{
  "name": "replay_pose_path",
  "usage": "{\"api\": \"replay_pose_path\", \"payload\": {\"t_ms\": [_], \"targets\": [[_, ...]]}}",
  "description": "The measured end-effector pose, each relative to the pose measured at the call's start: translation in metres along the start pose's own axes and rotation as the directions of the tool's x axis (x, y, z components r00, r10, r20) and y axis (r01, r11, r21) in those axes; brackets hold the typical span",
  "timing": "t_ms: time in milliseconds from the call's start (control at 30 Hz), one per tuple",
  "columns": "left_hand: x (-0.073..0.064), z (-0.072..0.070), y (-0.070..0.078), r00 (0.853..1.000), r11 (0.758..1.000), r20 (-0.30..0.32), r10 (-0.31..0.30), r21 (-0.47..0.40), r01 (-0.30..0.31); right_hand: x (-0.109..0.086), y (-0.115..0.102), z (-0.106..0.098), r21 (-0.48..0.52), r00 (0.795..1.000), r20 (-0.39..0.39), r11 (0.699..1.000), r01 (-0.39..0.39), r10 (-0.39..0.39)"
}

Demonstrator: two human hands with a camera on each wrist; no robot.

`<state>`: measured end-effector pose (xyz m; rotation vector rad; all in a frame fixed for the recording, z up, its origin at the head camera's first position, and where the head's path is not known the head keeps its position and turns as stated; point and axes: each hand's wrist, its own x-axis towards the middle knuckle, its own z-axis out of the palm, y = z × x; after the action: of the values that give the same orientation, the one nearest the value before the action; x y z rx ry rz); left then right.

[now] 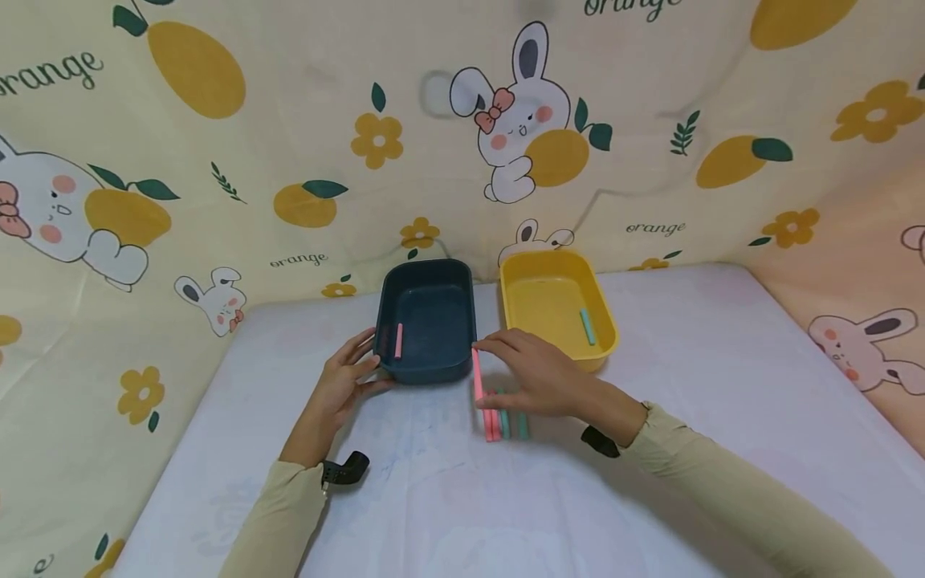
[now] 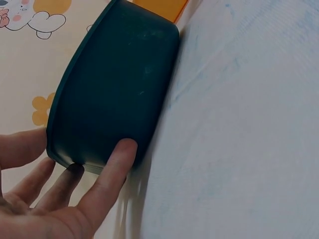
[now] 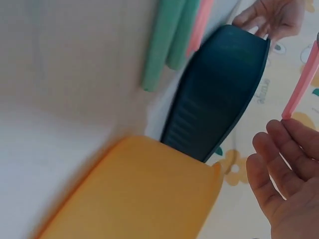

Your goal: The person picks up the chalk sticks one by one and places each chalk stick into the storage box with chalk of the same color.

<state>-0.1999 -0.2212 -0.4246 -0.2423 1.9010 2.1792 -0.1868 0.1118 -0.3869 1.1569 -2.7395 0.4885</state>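
Note:
My right hand [image 1: 535,373] pinches a slim pink stick [image 1: 477,376] by its ends, between thumb and fingertips, near the front right corner of a dark blue bin [image 1: 426,376]. In the right wrist view the pink stick [image 3: 300,84] rises above the bin's rim level. My left hand [image 1: 343,385] rests against the bin's front left corner. In the left wrist view its thumb [image 2: 117,162] lies straight on one wall and its other fingers touch around the corner. Another pink stick [image 1: 399,341] lies inside the dark blue bin.
A yellow bin [image 1: 607,353] stands to the right of the dark blue one, with a turquoise stick [image 1: 588,327] inside. Below my right hand, several pink sticks [image 1: 491,425] and green sticks [image 1: 523,425] lie on the white-covered table [image 1: 433,514]. A printed cloth [image 1: 405,56] hangs behind.

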Motion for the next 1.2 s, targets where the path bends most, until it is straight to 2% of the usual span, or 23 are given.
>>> {"api": "replay_pose_path", "payload": {"t_ms": [233, 600, 867, 1200], "targets": [[0.002, -0.001, 0.000, 1.000, 1.000, -0.011, -0.013, -0.004, 0.013, 0.019, -0.005, -0.002, 0.000, 0.996, 0.056, 0.998, -0.066, 0.066], [0.001, -0.001, 0.000, 1.000, 1.000, -0.003, -0.015, -0.006, 0.015, 0.042, -0.007, 0.001, -0.004, 0.984, 0.120, 0.992, -0.130, 0.129], [0.000, -0.002, 0.000, 1.000, 1.000, -0.003, -0.013, -0.009, 0.013, 0.055, -0.007, 0.003, 0.001, 0.972, 0.177, 0.987, -0.159, 0.156], [-0.001, -0.002, 0.000, 1.000, 1.000, -0.010, -0.011, -0.010, 0.011, 0.070, -0.005, 0.009, 0.008, 0.972, 0.181, 0.988, -0.155, 0.151]]}}
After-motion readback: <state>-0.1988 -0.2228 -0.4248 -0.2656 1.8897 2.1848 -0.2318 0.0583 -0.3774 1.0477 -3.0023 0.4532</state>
